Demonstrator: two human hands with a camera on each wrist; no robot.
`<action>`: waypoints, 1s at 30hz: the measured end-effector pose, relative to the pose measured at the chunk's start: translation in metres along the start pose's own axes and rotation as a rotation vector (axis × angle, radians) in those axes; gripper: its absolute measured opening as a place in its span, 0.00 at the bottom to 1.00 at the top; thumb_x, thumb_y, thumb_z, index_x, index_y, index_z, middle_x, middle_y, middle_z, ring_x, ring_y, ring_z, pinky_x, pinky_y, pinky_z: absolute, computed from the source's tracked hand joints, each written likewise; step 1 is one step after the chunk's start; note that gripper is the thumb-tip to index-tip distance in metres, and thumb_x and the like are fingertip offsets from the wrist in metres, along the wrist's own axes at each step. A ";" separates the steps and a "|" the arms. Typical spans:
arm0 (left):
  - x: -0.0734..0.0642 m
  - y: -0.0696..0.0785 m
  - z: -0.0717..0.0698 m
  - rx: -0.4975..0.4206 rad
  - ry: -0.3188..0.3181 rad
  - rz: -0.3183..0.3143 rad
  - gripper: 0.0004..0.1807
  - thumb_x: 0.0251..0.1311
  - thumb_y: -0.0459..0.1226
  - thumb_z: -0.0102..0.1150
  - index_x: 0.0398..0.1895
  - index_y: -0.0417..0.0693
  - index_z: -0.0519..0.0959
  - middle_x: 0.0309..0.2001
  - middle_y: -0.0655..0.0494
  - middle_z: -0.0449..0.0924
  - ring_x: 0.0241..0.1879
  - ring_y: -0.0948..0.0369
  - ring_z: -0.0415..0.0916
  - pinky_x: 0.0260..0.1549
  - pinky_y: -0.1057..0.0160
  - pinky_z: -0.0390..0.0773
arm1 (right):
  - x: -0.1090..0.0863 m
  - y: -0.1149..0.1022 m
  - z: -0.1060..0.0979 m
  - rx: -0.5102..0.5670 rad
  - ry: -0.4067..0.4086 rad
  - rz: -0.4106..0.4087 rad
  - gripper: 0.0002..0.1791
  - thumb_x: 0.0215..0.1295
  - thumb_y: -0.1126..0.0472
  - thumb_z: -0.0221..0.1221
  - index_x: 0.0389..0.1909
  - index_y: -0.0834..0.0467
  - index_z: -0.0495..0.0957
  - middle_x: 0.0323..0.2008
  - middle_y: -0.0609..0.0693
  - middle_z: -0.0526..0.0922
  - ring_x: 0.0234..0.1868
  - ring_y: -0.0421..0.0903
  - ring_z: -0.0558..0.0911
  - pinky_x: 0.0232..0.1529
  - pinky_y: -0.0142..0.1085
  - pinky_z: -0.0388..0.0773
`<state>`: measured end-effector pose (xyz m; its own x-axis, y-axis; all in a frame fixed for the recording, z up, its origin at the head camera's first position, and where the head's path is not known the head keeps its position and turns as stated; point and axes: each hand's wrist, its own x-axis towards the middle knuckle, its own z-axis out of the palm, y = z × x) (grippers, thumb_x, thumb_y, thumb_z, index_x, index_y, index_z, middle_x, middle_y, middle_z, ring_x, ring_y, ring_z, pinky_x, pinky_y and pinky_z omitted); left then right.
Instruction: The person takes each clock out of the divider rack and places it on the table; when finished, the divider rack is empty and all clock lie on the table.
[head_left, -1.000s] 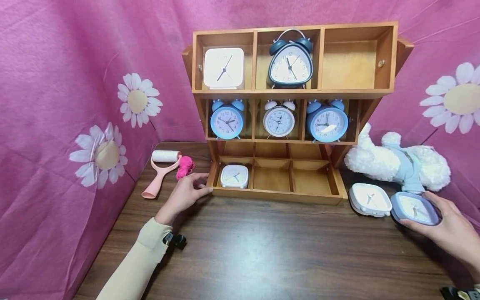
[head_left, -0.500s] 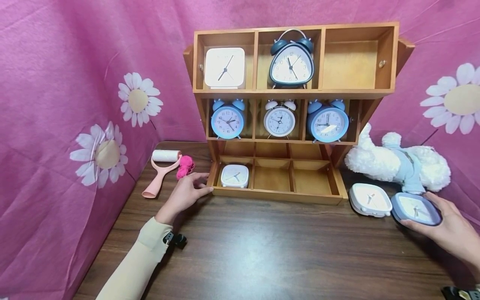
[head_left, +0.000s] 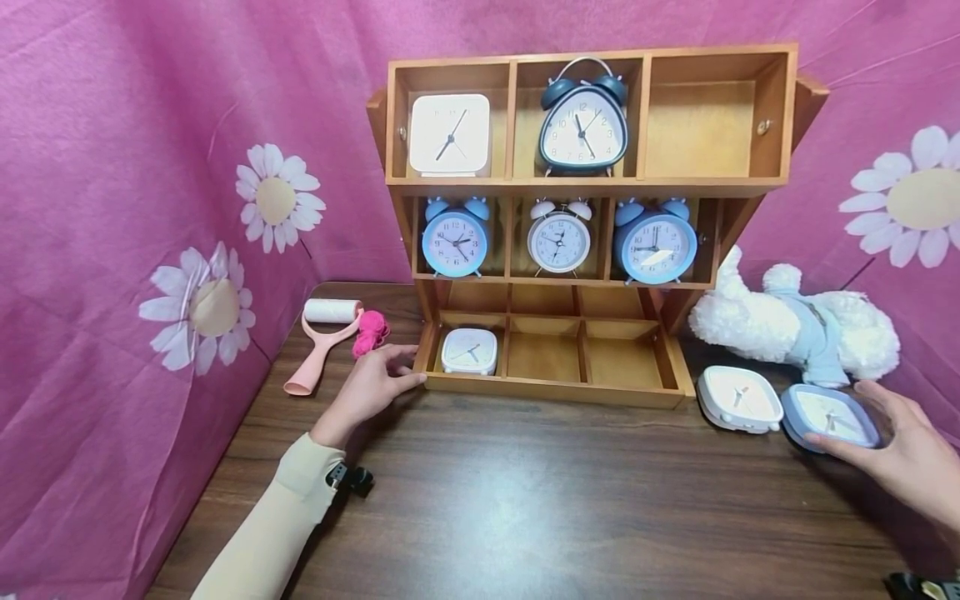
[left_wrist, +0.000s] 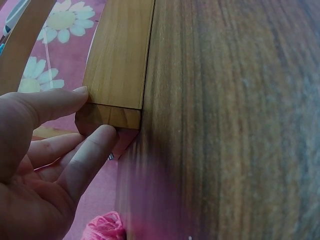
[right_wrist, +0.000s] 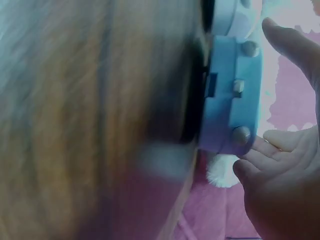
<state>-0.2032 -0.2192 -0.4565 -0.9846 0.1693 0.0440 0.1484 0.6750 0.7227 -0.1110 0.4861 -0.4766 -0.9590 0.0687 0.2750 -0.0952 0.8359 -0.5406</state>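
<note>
In the head view a wooden shelf (head_left: 558, 392) with three tiers holds several alarm clocks. My left hand (head_left: 371, 387) holds its lower left front corner; in the left wrist view thumb and fingers lie on either side of that wooden end (left_wrist: 117, 75). A small white clock (head_left: 469, 350) sits in the lower left compartment. On the table at the right lies a blue-purple alarm clock (head_left: 831, 417), face up, with my right hand (head_left: 911, 442) spread around it. In the right wrist view one digit stands off that clock (right_wrist: 230, 97) while other fingers are close to its side. A white alarm clock (head_left: 741, 398) lies beside it.
A white plush toy (head_left: 750, 325) in a light blue top lies behind the two table clocks. Left of the shelf are a pink-handled lint roller (head_left: 322, 346) and a ball of pink yarn (head_left: 370, 333). Pink flowered cloth (head_left: 330, 100) hangs behind the table (head_left: 525, 500).
My right thumb and fingers have shifted slightly and loosened around the blue-purple clock, which has moved a touch left. The left hand stays at the shelf corner.
</note>
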 end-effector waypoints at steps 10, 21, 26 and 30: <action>0.000 -0.002 0.000 0.011 -0.002 -0.001 0.30 0.69 0.41 0.78 0.71 0.40 0.84 0.49 0.43 0.94 0.46 0.54 0.93 0.42 0.61 0.82 | 0.006 -0.059 -0.002 0.008 0.010 0.004 0.55 0.65 0.56 0.80 0.86 0.67 0.61 0.78 0.29 0.74 0.71 0.09 0.57 0.69 0.07 0.41; 0.001 -0.002 0.000 0.011 -0.007 0.005 0.30 0.69 0.43 0.78 0.71 0.40 0.84 0.48 0.43 0.94 0.45 0.54 0.93 0.42 0.60 0.82 | 0.017 -0.110 0.013 0.222 -0.071 -0.138 0.53 0.61 0.66 0.81 0.85 0.64 0.65 0.63 0.12 0.70 0.62 0.06 0.67 0.62 0.05 0.59; 0.000 -0.001 0.001 0.004 -0.014 0.007 0.30 0.70 0.42 0.78 0.71 0.40 0.84 0.49 0.43 0.94 0.46 0.53 0.93 0.42 0.60 0.83 | 0.020 -0.127 0.025 0.273 -0.111 -0.177 0.51 0.61 0.69 0.80 0.84 0.62 0.67 0.66 0.17 0.73 0.65 0.10 0.70 0.63 0.08 0.61; 0.001 -0.002 0.001 0.016 -0.007 -0.005 0.30 0.69 0.42 0.78 0.71 0.42 0.84 0.49 0.44 0.94 0.46 0.54 0.93 0.44 0.60 0.83 | 0.026 -0.144 0.038 0.305 -0.146 -0.204 0.50 0.61 0.69 0.80 0.83 0.61 0.68 0.67 0.19 0.75 0.67 0.12 0.70 0.64 0.09 0.63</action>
<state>-0.2039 -0.2198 -0.4589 -0.9846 0.1710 0.0354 0.1450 0.6875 0.7116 -0.1324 0.3472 -0.4217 -0.9379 -0.1786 0.2974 -0.3418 0.6223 -0.7042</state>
